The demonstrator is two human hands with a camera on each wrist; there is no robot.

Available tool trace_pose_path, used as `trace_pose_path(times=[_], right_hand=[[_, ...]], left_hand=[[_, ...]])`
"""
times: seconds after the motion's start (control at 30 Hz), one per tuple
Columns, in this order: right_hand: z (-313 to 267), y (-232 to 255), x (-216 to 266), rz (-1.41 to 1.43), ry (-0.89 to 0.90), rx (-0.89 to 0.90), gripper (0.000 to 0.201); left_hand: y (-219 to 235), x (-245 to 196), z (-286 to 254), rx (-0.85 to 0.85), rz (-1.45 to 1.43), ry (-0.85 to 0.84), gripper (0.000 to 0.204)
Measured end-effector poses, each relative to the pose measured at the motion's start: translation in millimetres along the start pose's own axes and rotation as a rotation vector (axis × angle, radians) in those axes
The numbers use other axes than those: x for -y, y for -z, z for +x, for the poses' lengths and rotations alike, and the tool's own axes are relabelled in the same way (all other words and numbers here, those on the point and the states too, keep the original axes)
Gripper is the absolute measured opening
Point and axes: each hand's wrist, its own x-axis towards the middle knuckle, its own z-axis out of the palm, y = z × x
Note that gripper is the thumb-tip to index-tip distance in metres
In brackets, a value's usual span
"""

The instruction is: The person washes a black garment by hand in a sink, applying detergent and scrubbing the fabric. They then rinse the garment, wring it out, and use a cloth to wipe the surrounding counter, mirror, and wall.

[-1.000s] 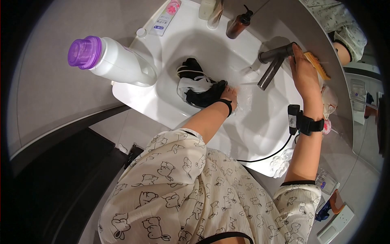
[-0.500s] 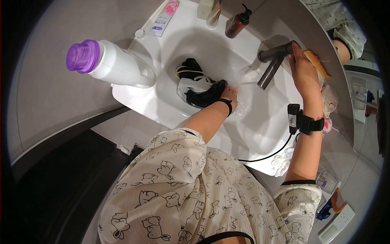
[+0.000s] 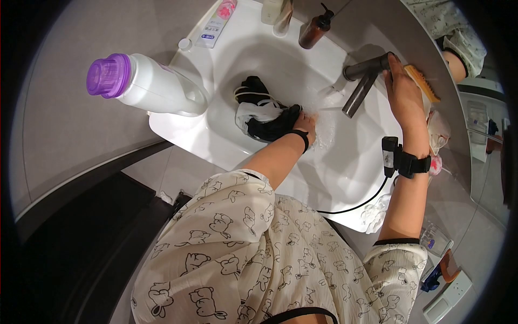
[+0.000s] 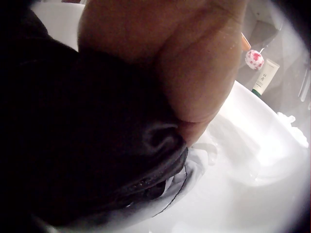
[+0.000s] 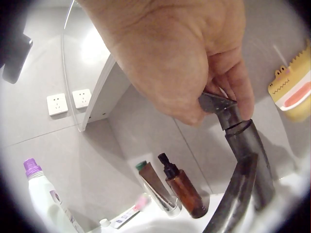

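Note:
A bunched black and white garment (image 3: 267, 125) with a pale cord lies in the white washbasin (image 3: 226, 146). My left hand (image 3: 306, 126) grips its right-hand end, with some fingers hidden by the black cloth (image 4: 97, 141) in the left wrist view. Water splashes (image 3: 322, 129) beside those fingers, below the dark grey faucet (image 3: 356, 96). Up at the right, my right hand (image 3: 404, 102) holds the faucet's lever (image 5: 217, 103) between thumb and fingers.
A big white bottle (image 3: 162, 86) with a purple cap stands at the basin's left. Along the back are a toothpaste box (image 3: 216, 24), a tube (image 3: 283, 20) and a brown pump bottle (image 3: 315, 31). A yellow brush (image 3: 423, 83) is beside the right hand. A cable (image 3: 356, 208) crosses the front rim.
Both hands keep their places on the garment and the lever. The splashing water shifts in shape beside the left hand, and the head view drifts slightly.

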Motion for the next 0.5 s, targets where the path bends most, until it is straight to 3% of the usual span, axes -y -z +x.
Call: trace_pose_path(times=[0.5], right_hand=[[0, 1, 1, 0.032, 0.006, -0.019, 0.036]], left_hand=[[-7, 0, 4, -0.039, -0.001, -0.003, 0.050]])
